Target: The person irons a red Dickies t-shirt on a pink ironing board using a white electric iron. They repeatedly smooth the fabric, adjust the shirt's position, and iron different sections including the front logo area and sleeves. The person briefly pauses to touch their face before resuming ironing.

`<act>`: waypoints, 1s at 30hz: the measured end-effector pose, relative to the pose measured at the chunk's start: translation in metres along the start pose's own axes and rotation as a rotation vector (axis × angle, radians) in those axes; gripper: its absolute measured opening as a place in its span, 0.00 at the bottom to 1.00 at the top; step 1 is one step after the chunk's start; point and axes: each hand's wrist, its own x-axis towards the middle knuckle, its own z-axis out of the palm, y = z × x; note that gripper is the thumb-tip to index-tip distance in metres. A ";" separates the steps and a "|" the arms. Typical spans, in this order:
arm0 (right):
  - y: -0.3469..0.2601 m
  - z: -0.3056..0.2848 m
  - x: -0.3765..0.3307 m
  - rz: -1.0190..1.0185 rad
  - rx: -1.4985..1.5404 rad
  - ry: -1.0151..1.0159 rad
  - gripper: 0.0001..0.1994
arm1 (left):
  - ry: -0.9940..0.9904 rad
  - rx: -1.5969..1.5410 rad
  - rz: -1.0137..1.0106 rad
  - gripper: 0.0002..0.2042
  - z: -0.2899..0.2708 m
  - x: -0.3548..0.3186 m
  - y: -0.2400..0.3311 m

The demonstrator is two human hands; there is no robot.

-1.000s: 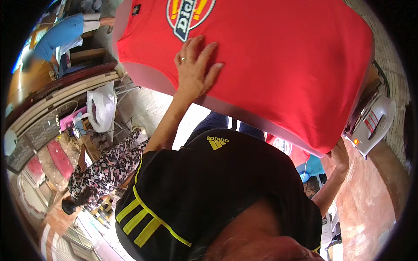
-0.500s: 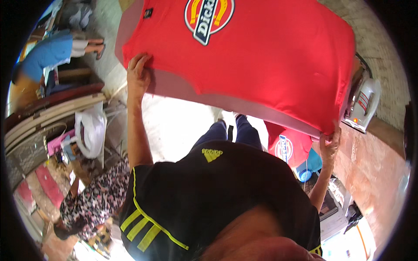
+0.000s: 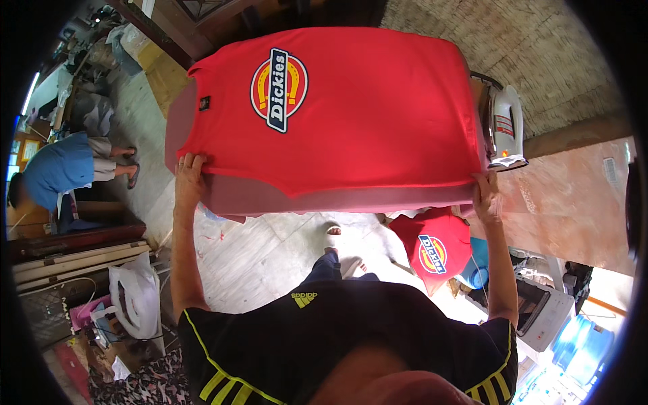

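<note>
A red sleeveless shirt (image 3: 378, 115) with a round printed emblem on its front lies spread over an ironing board with a dull pink cover (image 3: 337, 200). Its neckline is to the left and its hem to the right. My left hand (image 3: 191, 177) pinches the shirt's near shoulder at the left end. At the near right corner, my right hand (image 3: 487, 196) has hold of the hem, thumb and fingers close together. Just past the hem, a white and grey iron (image 3: 506, 128) with a lit orange lamp rests at the board's right end.
Another red shirt (image 3: 435, 250) hangs below the board's near right side, beside a blue container (image 3: 476, 266). A person in a blue top (image 3: 61, 169) bends at the far left. A white plastic bag (image 3: 135, 297) hangs at lower left. Wooden furniture (image 3: 223, 27) stands beyond the board.
My view has shifted, so the whole shirt and iron now show. Both hands keep to the same two shirt corners. The near hem corner lies more level along the board.
</note>
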 end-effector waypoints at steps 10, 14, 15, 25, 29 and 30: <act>-0.025 -0.088 0.049 -0.072 0.057 0.071 0.05 | 0.072 0.087 0.076 0.14 -0.032 0.018 -0.008; -0.026 -0.113 0.033 -0.050 0.138 0.104 0.06 | 0.100 0.201 0.055 0.15 -0.061 0.001 0.012; -0.029 -0.116 0.022 -0.054 0.130 0.096 0.06 | 0.114 0.219 0.060 0.15 -0.067 -0.012 0.012; -0.040 -0.078 -0.087 -0.053 0.187 -0.180 0.11 | 0.000 0.150 -0.085 0.15 -0.035 -0.133 0.030; -0.049 -0.063 -0.064 -0.014 0.307 -0.208 0.13 | 0.037 0.103 -0.154 0.14 -0.020 -0.098 0.034; -0.050 -0.053 -0.050 0.004 0.333 -0.178 0.12 | 0.100 0.082 -0.136 0.13 -0.017 -0.080 0.035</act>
